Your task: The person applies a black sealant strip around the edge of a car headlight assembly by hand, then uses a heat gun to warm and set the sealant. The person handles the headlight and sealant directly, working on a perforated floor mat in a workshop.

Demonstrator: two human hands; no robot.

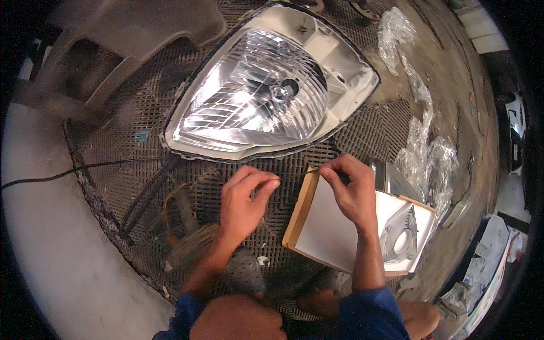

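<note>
A headlight housing (345,96) without its lens lies face up in front of me. Its reflector (255,107) is shiny and faceted, with a bulb hole in it. Just below its near edge, my left hand (243,201) is raised with thumb and forefinger pinched; anything between them is too small to make out. My right hand (352,190) pinches a thin dark strip or wire (312,171), whose free end points toward the left hand. Under the right forearm is an open shallow cardboard box (323,226), white inside. A grey part with a round ring (399,241) lies in its right end.
Dark woven matting (153,130) covers the floor. A grey plastic chair or stool (153,28) stands at the far left. A black cable (85,168) runs in from the left. Crumpled clear plastic wrap (419,130) stretches along the right. A pale floor strip (73,243) borders the left.
</note>
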